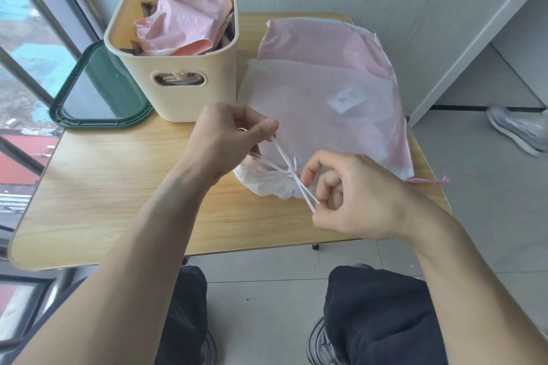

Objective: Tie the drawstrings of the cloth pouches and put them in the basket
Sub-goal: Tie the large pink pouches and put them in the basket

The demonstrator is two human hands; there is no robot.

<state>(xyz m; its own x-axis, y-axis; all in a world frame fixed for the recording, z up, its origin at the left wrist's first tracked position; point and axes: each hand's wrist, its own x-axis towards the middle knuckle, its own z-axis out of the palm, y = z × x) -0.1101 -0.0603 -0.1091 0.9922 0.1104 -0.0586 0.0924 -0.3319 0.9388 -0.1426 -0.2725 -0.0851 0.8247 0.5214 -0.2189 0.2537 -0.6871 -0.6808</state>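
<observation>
A pale pink cloth pouch point(323, 109) lies on top of a stack on the wooden table point(103, 181), its gathered white mouth point(267, 181) toward me. Its white drawstrings point(292, 170) cross in a knot above the mouth. My left hand point(228, 139) pinches one string end up and to the left. Down at the right, my right hand point(353, 195) pinches the other end. A second pink pouch point(320, 38) lies under the first. The cream basket point(181, 92) stands at the back left with pink pouches point(184, 24) inside.
A dark green lid point(98, 89) leans beside the basket at the table's left edge. A pink string end point(430, 180) sticks out at the table's right edge. Another person's shoe point(519, 130) is on the floor at the right. Windows line the left side.
</observation>
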